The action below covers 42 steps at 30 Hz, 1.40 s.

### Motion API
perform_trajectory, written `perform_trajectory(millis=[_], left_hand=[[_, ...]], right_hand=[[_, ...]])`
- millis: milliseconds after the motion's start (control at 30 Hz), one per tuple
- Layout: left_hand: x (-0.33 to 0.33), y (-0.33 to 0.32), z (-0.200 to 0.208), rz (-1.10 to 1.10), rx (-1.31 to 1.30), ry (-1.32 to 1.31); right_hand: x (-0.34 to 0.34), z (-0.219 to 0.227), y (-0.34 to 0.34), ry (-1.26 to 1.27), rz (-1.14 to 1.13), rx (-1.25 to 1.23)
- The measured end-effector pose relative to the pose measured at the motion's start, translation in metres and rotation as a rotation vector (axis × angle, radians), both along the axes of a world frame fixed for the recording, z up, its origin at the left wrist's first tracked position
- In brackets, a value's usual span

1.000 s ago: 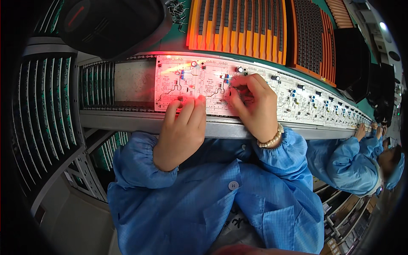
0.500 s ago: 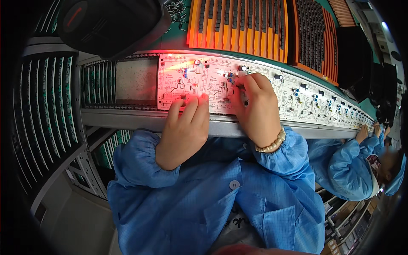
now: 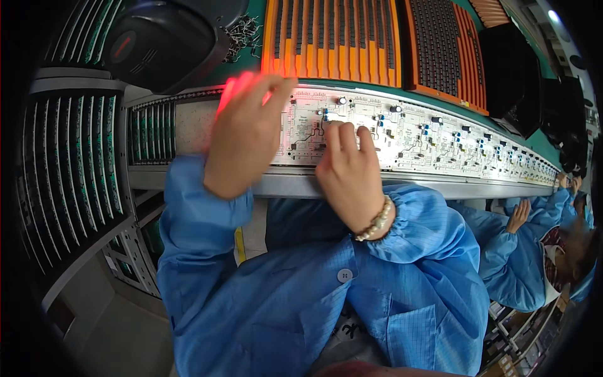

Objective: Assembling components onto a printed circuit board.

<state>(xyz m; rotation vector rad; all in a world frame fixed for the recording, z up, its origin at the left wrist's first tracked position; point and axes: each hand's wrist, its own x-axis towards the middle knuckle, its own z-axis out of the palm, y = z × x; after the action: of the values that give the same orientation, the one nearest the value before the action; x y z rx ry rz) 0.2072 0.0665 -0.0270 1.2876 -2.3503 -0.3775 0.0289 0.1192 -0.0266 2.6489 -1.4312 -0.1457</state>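
Observation:
A row of white printed circuit boards (image 3: 411, 135) fitted with small black, blue and yellow parts runs along the conveyor rail (image 3: 286, 183). My left hand (image 3: 244, 135), slightly blurred, is raised over the row's left end, fingers stretched toward its far edge. A gap shows between its fingers, and I see nothing held. Red light falls on that hand and the surface around it. My right hand (image 3: 352, 169) rests on the second board from the left, fingers bent down and a little apart. Its thumb and fingertips are partly hidden, with nothing visible in them.
Behind the rail stand orange component racks (image 3: 336, 66), (image 3: 443, 56) filled with black parts. Loose metal-legged parts (image 3: 244, 38) lie beside a black device (image 3: 160, 47). Slotted racks of boards (image 3: 69, 182) stand at left. Another person in a blue smock (image 3: 521, 251) works at right.
My left hand has lifted off the boards and moved left and away from me. My right hand has shifted left and nearer. The boards have slid right in view, and the red glow is smaller.

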Motion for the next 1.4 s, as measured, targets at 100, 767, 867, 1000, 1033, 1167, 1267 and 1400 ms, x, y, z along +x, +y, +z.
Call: perform_trajectory(millis=[100, 767, 867, 1000, 1033, 1167, 1267, 1400], left_hand=[[-0.013, -0.026, -0.004, 0.122, -0.158, -0.025], [-0.017, -0.042, -0.016, 0.04, -0.283, -0.047], [-0.015, -0.039, -0.014, 0.048, -0.267, -0.024], [-0.014, -0.023, -0.007, 0.11, -0.207, 0.095], [-0.011, -0.017, -0.005, 0.14, -0.182, 0.148], [0.013, 0.009, 0.005, 0.147, -0.129, 0.13], [0.033, 0.027, 0.003, 0.148, -0.101, 0.091], [0.054, 0.042, -0.015, 0.119, -0.05, 0.049]], right_hand=[[0.0, 0.002, 0.004, 0.004, 0.01, 0.032], [-0.207, 0.009, -0.092, -0.474, -0.362, -0.196], [-0.204, 0.008, -0.093, -0.451, -0.357, -0.192], [-0.199, 0.01, -0.088, -0.413, -0.314, -0.229], [-0.2, 0.011, -0.087, -0.401, -0.288, -0.242], [-0.207, 0.013, -0.092, -0.433, -0.295, -0.163], [-0.215, 0.018, -0.101, -0.472, -0.291, -0.072], [-0.228, 0.021, -0.113, -0.48, -0.269, 0.031]])
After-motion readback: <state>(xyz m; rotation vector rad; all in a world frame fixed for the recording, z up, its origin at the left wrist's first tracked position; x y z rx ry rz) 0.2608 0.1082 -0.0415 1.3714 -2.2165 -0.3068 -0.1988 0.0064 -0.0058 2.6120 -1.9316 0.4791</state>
